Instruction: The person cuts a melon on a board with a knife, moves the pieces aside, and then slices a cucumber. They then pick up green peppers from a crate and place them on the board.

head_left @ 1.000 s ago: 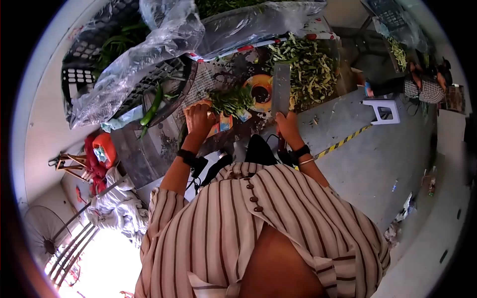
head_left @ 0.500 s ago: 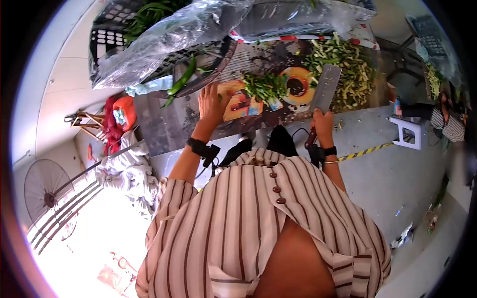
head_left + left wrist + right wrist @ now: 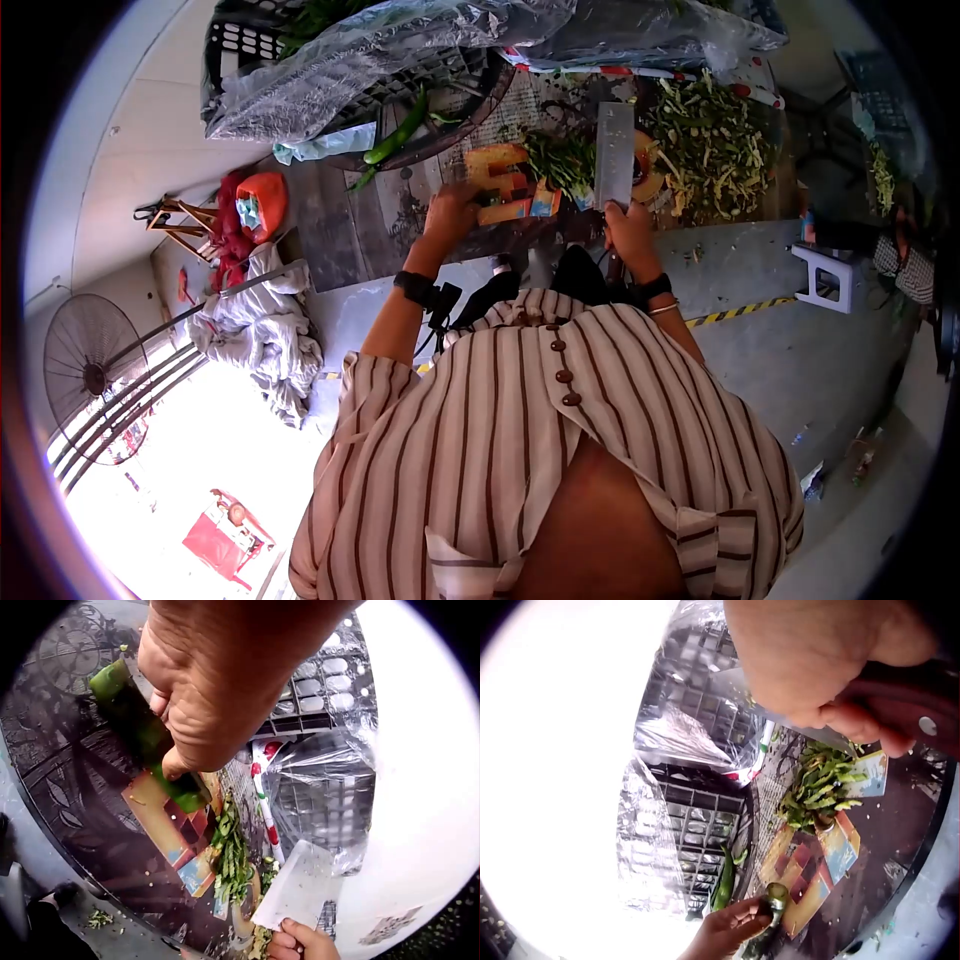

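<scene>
The left hand (image 3: 453, 212) grasps a green vegetable (image 3: 127, 709) over the tabletop (image 3: 345, 240), near chopped strips (image 3: 235, 862), and the right hand (image 3: 630, 238) grips the cleaver (image 3: 615, 150); if the rounded piece rolled under the blade, its edge could skid leftward.

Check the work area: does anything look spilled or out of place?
Yes: chopped green scraps lie on the grey floor beside the table, apart from the chopped pile on top, so they look dropped. The cleaver in the right hand shows no visible damage.
</scene>
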`<state>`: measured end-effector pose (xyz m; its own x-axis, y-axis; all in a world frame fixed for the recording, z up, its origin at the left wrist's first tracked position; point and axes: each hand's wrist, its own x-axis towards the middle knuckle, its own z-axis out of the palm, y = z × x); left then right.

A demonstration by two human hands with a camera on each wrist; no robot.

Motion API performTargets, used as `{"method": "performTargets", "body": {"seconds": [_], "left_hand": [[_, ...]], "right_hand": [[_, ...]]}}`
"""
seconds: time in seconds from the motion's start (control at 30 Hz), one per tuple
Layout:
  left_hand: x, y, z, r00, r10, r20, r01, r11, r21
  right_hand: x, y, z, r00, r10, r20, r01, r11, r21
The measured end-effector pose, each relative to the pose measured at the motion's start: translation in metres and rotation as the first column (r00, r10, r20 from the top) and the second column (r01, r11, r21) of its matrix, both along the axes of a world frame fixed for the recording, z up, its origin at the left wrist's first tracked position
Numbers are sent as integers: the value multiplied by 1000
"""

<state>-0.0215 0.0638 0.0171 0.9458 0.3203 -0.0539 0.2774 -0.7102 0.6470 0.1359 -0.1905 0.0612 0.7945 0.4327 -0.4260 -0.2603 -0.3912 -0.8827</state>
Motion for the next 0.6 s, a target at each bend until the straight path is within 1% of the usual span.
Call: {"method": "performTargets", "body": {"seconds": [0.07,0.1,0.17,0.2,0.23,0.27,0.33,0.4,0.47,0.5,0.57,0.6], "left_hand": [[2,-1,-6,999,3,45,-4,1000,14],[3,-5,-4,999,4,47,-5,1000,13],[3,-13,0,978,188,92,-197,975,104],[3,-15,1,978,189,92,-198,975,103],[3,-16,3,971,213,108,-227,964,139],[3,-17,5,963,237,126,-257,950,175],[-1,-18,13,961,250,119,-267,949,168],[-4,-16,17,958,264,112,-280,946,163],[-9,-14,17,960,276,53,-281,942,182],[-11,-13,14,959,280,51,-285,941,183],[-13,-10,7,919,372,-128,-361,927,102],[-13,-10,5,918,375,-129,-364,926,102]], "right_hand": [[-6,5,4,993,119,22,-116,989,-92],[-10,9,4,991,127,31,-121,981,-149],[-17,16,8,989,146,18,-142,977,-159],[-19,18,10,986,166,4,-163,972,-167],[-20,18,0,984,174,-30,-177,977,-118],[-21,18,-3,984,176,-30,-179,977,-118],[-24,24,0,968,251,-25,-252,956,-153],[-25,27,-4,959,285,-13,-283,947,-152],[-25,29,-8,948,317,-2,-314,938,-151],[-25,30,-9,942,335,14,-329,931,-157],[-25,32,-11,934,356,27,-347,924,-164],[-25,32,-12,933,359,31,-349,921,-173]]}}
